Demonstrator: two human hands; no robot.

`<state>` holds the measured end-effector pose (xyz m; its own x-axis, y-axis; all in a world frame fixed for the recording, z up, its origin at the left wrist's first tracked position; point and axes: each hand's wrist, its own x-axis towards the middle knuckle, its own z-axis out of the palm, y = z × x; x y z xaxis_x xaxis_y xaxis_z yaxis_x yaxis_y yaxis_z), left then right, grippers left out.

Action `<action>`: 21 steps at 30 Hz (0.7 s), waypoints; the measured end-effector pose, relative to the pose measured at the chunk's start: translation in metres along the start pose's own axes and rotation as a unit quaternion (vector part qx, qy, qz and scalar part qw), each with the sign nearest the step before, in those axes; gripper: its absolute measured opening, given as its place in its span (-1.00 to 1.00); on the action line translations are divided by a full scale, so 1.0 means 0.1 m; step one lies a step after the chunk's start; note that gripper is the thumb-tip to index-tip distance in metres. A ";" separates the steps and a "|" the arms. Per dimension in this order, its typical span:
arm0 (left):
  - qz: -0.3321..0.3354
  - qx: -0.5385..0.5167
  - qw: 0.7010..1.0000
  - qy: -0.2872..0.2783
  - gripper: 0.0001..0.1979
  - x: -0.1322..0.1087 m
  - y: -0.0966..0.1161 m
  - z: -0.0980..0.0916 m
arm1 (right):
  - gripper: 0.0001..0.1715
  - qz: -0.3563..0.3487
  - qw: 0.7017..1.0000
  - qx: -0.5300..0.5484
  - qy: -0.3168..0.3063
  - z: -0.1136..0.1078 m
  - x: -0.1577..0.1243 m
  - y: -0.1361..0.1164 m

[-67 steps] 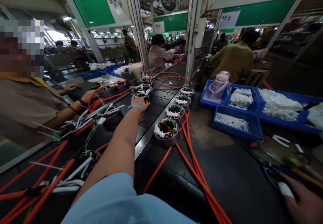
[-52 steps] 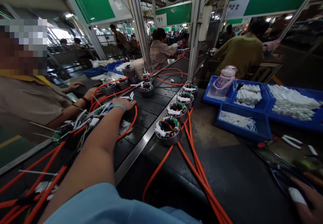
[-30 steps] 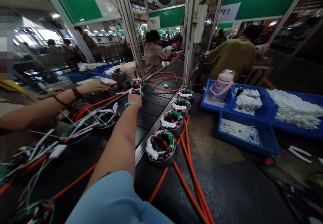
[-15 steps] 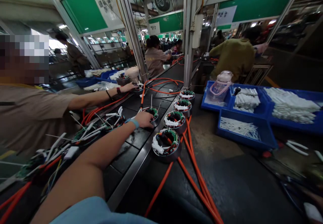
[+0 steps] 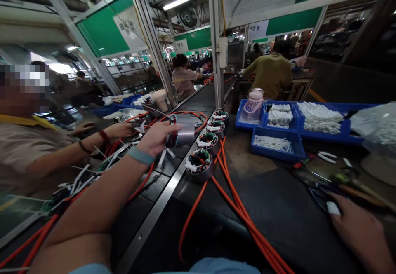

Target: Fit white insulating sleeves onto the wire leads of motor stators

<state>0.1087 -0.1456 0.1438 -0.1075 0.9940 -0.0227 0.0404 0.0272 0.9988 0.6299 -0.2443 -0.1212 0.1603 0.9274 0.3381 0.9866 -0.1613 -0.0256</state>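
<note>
My left hand [image 5: 156, 137] is closed on a round metal stator [image 5: 181, 130] and holds it on its side above the black conveyor belt [image 5: 161, 175], white and orange leads dangling under it. A blue band circles that wrist. A row of several similar stators [image 5: 199, 165] with orange cables [image 5: 235, 200] stands on the dark bench to the right of the belt. My right hand [image 5: 359, 228] rests on the bench at the lower right, one fingertip taped white, its fingers loosely spread and holding nothing.
Blue bins [image 5: 275, 144] of white sleeves and ties and a clear bottle [image 5: 253, 104] stand at the right. Cutters [image 5: 324, 156] and other tools lie near my right hand. A co-worker's arms [image 5: 93, 140] reach over the belt from the left; other people work further back.
My left hand has lifted a stator off the belt and tipped it on its side, drawing it toward the bench row. My right hand has come into view at the lower right.
</note>
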 end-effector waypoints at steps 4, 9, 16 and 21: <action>-0.058 -0.078 0.984 -0.151 -0.65 -0.52 0.19 0.49 | -0.43 0.001 1.000 0.003 -0.002 -0.03 -0.03 -0.01; -0.166 -0.113 0.944 -0.262 -0.80 -0.67 -0.23 1.23 | -0.43 0.000 0.999 0.035 -0.001 -0.09 -0.02 -0.03; -0.296 0.027 0.877 -0.376 -0.74 -0.39 -0.90 2.23 | -0.42 0.010 0.999 0.045 0.013 -0.08 0.00 -0.05; 0.019 0.206 0.872 -0.444 -0.64 -0.36 -0.85 2.19 | -0.43 -0.001 0.997 0.071 0.016 -0.07 -0.02 0.05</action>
<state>0.3270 -0.1604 0.0507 0.7060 0.6804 -0.1967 0.4000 -0.1538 0.9035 0.6340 -0.2495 -0.1154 0.1591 0.9157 0.3690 0.9817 -0.1072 -0.1573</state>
